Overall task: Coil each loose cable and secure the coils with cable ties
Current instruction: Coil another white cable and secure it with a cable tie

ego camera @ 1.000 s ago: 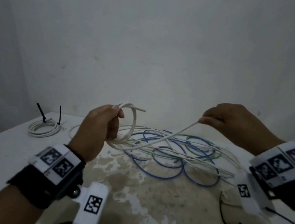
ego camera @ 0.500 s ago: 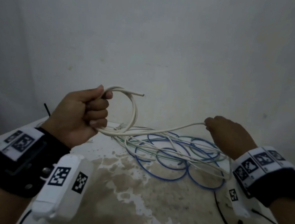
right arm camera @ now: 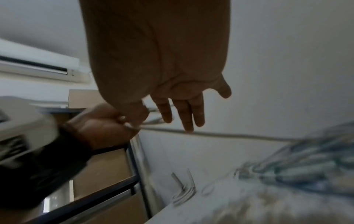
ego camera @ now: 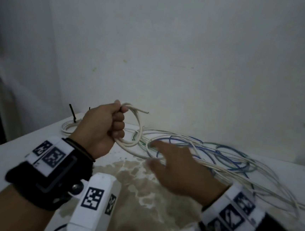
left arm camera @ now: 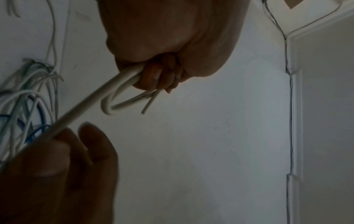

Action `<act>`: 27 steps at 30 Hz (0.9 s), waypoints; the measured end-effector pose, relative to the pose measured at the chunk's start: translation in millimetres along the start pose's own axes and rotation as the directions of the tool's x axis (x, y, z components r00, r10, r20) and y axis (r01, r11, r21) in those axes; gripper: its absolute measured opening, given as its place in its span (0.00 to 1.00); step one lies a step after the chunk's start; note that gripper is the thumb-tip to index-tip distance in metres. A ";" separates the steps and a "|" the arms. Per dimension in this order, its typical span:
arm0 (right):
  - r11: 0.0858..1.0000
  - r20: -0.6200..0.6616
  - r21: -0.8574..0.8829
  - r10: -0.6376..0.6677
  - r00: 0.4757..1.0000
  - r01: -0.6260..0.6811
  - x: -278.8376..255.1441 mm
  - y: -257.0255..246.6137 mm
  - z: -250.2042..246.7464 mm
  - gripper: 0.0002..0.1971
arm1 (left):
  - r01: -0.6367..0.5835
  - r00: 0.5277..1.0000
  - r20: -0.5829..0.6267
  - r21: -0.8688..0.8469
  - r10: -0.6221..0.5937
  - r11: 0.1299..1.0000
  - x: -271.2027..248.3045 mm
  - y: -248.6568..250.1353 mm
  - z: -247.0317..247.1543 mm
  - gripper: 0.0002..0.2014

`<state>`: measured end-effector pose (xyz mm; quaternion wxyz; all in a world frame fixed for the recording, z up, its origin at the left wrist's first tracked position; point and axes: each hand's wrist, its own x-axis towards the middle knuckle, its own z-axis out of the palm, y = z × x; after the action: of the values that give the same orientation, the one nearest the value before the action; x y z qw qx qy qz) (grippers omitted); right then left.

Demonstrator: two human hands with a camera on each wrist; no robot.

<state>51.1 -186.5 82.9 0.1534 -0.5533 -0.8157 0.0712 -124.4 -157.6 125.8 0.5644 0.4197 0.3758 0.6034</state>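
Note:
My left hand (ego camera: 118,124) is raised above the table and grips a small loop of white cable (ego camera: 140,127) in its fist, the cut end sticking out to the right. In the left wrist view the fist (left arm camera: 159,78) holds the loop while the cable (left arm camera: 86,109) runs down to my right hand (left arm camera: 63,145). My right hand (ego camera: 163,155) is blurred, just right of the left, fingers (right arm camera: 188,118) straight, the cable lying across them. The rest of the white cable trails into a tangle of white, blue and green cables (ego camera: 209,153) on the table.
A finished white coil (ego camera: 69,128) with black cable ties (ego camera: 72,114) standing up from it lies at the table's back left corner. The white table (ego camera: 15,151) has a brown stained patch (ego camera: 141,191) in front of me. A wall rises right behind it.
My right hand has let go of the far stretch of cable, opened, and swung left towards my left hand. The left hand still holds its loop.

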 end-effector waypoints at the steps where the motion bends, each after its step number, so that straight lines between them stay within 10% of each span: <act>1: 0.983 -0.010 0.176 -0.054 0.999 0.054 -5.9 -12.3 9.8 0.24 | 0.003 1.000 -0.009 -0.013 -0.003 1.000 0.9 1.0 1.4 0.16; 8: 0.915 -0.198 0.235 -0.285 0.938 0.327 -4.7 17.8 50.8 0.15 | 0.112 0.993 0.025 -0.014 -0.112 0.994 -0.7 18.6 -13.5 0.15; 14: 0.975 0.071 -0.169 -0.136 0.988 0.147 13.2 90.7 31.6 0.22 | 0.182 0.976 0.087 0.176 -0.200 0.967 -12.6 21.9 -33.4 0.14; 19: 0.969 -0.166 -0.233 0.040 0.985 -0.079 32.3 112.6 -11.9 0.19 | 0.145 0.961 0.188 0.287 -0.205 0.947 -27.9 4.8 -20.6 0.12; 23: 0.975 -0.436 0.006 0.204 0.876 -0.224 48.9 76.7 -41.2 0.21 | 0.069 0.969 0.214 0.249 -0.124 0.966 -31.7 -40.6 8.7 0.13; 27: 0.751 -0.263 0.645 0.389 0.883 -0.139 55.6 40.6 -42.4 0.13 | 0.025 0.986 0.161 0.128 -0.046 0.992 -24.0 -72.2 29.4 0.12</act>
<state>82.0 -122.1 120.8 0.4668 -0.5887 -0.6140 0.2421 -70.3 -176.2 67.7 0.5766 0.4958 0.3725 0.5320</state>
